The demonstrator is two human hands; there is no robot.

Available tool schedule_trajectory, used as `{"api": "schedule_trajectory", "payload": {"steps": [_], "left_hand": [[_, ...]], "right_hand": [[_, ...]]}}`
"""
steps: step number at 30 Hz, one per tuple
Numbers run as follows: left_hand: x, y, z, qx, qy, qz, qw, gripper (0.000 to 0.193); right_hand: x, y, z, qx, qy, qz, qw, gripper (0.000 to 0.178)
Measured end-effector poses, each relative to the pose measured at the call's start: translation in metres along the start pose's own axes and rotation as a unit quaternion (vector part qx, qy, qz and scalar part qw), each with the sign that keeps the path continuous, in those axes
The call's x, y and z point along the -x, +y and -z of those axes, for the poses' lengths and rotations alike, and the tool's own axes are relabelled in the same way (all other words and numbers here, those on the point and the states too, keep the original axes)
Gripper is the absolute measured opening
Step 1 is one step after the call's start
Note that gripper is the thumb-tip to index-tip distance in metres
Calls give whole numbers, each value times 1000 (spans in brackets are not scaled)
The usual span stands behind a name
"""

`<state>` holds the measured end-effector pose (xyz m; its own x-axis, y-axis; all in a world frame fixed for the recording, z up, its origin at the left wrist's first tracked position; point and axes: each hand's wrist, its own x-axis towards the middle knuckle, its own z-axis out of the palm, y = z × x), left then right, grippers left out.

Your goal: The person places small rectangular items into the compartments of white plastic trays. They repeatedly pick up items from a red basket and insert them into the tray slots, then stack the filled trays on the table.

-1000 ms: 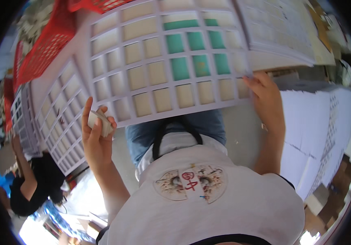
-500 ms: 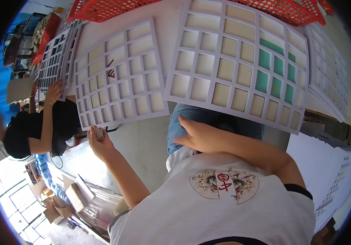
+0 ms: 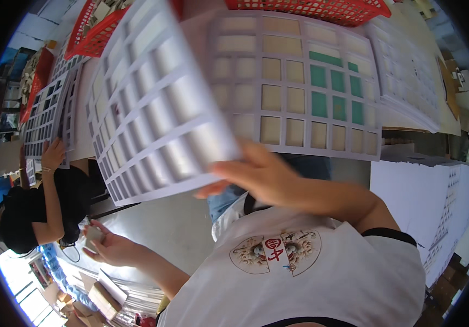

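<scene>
Right hand [image 3: 264,173] is grasping near corner of tilted white grid frame [image 3: 161,117], slanting left beyond fingers; left hand [image 3: 115,248] is cupping small pale pieces [image 3: 94,236] within fingers; step apparently being repositioning; next move likely calling for steady grip, clearing green-celled frame [image 3: 300,129] beyond right fingers.

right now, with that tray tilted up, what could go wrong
The tilted white plastic grid tray could twist or slip, since the right hand holds it near one corner. Its raised edge might knock the flat white grid tray with cream and green cells, which it overlaps in view. The small pale block could drop, as the left hand holds it away from the pale table.
</scene>
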<state>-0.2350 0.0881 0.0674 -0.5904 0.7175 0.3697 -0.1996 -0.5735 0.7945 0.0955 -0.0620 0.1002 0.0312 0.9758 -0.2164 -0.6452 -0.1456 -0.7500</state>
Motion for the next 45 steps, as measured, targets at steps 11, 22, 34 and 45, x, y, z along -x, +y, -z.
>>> {"api": "schedule_trajectory", "payload": {"steps": [11,22,34,45], "left_hand": [[127,-10,-126,-44,-261,282,922,42],[214,38,-153,-117,-557,539,621,40],[198,4,-119,-77,-631,571,520,33],[201,3,-129,-76,-576,639,503,35]], "right_hand": [[208,-19,175,328,529,139,770,48],[85,-48,70,463,75,60,881,43],[27,-24,87,509,218,178,813,29],[41,-37,96,775,99,200,591,22]]}}
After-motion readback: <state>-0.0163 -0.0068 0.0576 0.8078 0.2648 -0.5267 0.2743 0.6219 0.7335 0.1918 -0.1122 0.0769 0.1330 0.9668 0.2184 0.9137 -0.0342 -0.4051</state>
